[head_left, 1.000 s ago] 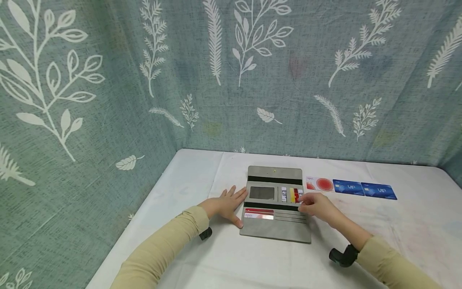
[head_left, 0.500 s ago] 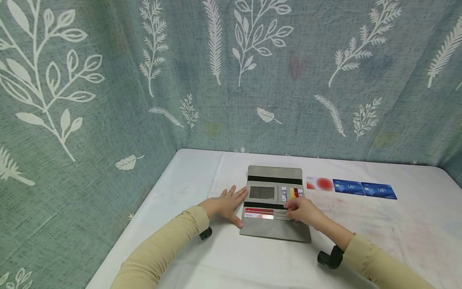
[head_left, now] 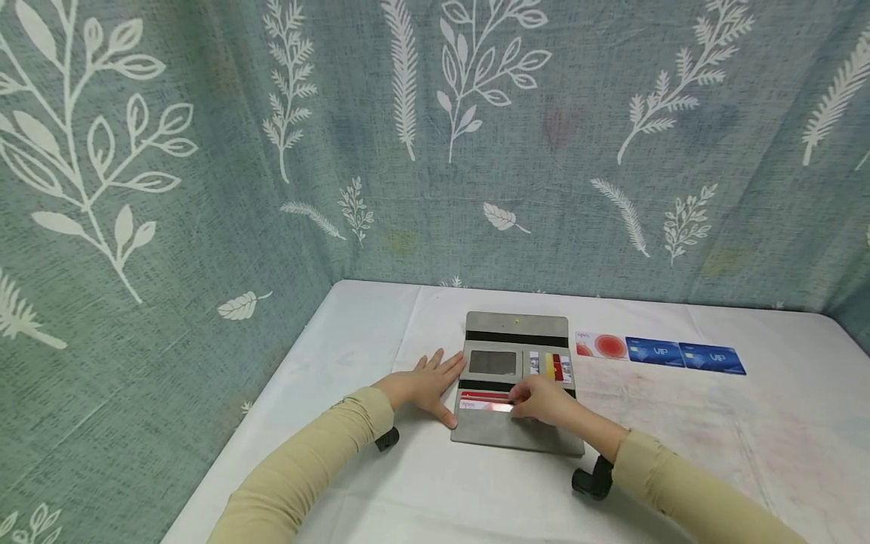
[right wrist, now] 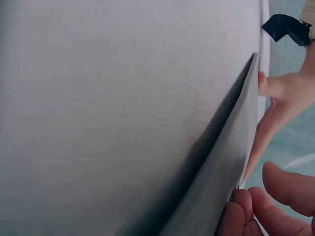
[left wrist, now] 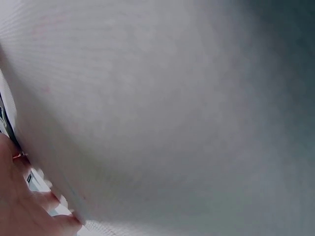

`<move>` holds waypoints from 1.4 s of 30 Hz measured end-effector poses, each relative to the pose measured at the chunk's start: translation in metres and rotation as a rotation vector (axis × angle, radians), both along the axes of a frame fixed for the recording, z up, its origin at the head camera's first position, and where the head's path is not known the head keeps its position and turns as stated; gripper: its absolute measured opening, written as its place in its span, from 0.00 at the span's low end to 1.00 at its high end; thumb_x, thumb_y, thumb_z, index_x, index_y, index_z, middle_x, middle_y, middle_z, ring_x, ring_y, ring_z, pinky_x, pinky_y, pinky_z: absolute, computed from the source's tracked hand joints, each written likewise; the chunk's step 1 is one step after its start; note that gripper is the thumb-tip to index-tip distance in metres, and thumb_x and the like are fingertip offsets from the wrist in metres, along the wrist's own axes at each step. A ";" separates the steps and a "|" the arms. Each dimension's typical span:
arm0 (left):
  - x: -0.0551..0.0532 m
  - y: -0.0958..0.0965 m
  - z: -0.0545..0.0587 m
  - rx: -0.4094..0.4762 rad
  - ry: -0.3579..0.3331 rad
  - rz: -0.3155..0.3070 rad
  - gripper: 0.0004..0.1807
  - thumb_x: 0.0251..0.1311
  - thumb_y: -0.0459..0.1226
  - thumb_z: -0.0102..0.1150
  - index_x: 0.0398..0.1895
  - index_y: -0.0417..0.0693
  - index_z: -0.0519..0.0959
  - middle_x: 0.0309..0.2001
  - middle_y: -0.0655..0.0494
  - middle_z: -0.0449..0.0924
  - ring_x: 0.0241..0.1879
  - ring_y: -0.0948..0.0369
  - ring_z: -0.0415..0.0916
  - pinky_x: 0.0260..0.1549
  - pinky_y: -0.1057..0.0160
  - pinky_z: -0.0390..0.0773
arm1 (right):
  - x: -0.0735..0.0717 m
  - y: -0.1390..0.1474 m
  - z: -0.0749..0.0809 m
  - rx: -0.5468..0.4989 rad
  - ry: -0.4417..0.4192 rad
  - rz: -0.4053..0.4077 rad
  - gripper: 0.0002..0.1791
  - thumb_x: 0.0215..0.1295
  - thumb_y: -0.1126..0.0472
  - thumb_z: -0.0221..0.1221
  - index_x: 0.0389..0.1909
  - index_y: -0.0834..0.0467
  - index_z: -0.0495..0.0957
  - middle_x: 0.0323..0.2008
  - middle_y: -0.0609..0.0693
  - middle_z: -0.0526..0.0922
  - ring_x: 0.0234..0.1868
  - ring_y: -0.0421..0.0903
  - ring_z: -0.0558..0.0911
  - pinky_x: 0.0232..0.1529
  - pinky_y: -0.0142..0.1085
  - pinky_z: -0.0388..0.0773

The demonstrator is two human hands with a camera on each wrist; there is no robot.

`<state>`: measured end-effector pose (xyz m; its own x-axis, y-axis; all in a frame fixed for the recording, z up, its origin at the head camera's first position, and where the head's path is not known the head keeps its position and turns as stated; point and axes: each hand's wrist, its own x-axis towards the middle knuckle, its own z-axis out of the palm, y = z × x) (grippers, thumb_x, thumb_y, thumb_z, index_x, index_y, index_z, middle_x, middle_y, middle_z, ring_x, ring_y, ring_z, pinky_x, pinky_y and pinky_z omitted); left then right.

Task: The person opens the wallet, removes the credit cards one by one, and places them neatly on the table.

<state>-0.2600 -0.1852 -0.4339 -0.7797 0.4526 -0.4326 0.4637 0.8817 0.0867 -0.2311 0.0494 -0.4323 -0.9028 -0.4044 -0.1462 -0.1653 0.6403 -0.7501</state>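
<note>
A grey wallet (head_left: 516, 438) lies unfolded on the white table. Red and white cards (head_left: 485, 406) sit in its lower left slots, and yellow, red and patterned cards (head_left: 553, 364) in the upper right pocket. My left hand (head_left: 424, 387) rests with spread fingers along the wallet's left edge. Over the lower slots is my right hand (head_left: 544, 400), its fingertips at the right end of the red and white cards. In the right wrist view the thumb (right wrist: 290, 189) stands apart from bent fingers, which touch the wallet; no card shows between them.
Right of the wallet, a white card with red circles (head_left: 602, 345) and two blue VIP cards (head_left: 683, 355) lie in a row. A patterned curtain (head_left: 435, 151) hangs behind and to the left of the table (head_left: 381, 499).
My right hand has moved left and slightly nearer, from the upper right pocket across the lower slots to the red and white cards. The left hand has stayed in place.
</note>
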 end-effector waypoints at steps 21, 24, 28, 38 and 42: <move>-0.001 -0.002 -0.004 0.015 -0.001 -0.006 0.63 0.40 0.64 0.63 0.73 0.48 0.38 0.73 0.55 0.30 0.70 0.45 0.28 0.65 0.43 0.39 | -0.007 -0.024 0.007 0.171 0.022 0.054 0.07 0.50 0.66 0.66 0.21 0.61 0.77 0.19 0.48 0.73 0.23 0.42 0.69 0.23 0.30 0.65; -0.001 -0.002 -0.004 0.012 0.004 -0.007 0.63 0.40 0.64 0.62 0.72 0.47 0.38 0.73 0.55 0.30 0.70 0.45 0.28 0.65 0.43 0.39 | -0.008 -0.025 0.005 0.170 0.018 0.054 0.07 0.51 0.66 0.66 0.19 0.61 0.77 0.18 0.47 0.72 0.22 0.42 0.69 0.23 0.30 0.65; -0.001 -0.002 -0.004 0.014 0.002 -0.006 0.63 0.40 0.64 0.62 0.72 0.47 0.38 0.73 0.55 0.30 0.70 0.45 0.28 0.65 0.43 0.39 | -0.009 -0.025 0.003 0.160 0.025 0.050 0.08 0.52 0.66 0.64 0.18 0.61 0.77 0.17 0.47 0.72 0.22 0.42 0.69 0.22 0.30 0.64; -0.001 -0.001 -0.004 0.010 -0.001 -0.004 0.64 0.39 0.64 0.62 0.73 0.49 0.37 0.73 0.56 0.29 0.70 0.45 0.27 0.65 0.43 0.38 | -0.009 -0.027 0.001 0.180 0.057 0.051 0.11 0.55 0.65 0.62 0.16 0.61 0.76 0.16 0.48 0.70 0.19 0.42 0.68 0.20 0.30 0.62; -0.002 -0.001 -0.004 0.014 -0.002 -0.002 0.64 0.39 0.64 0.63 0.73 0.49 0.37 0.73 0.55 0.30 0.70 0.45 0.27 0.65 0.43 0.38 | -0.010 -0.028 0.002 0.208 0.046 0.056 0.10 0.57 0.65 0.60 0.18 0.61 0.76 0.17 0.48 0.71 0.20 0.42 0.68 0.20 0.30 0.64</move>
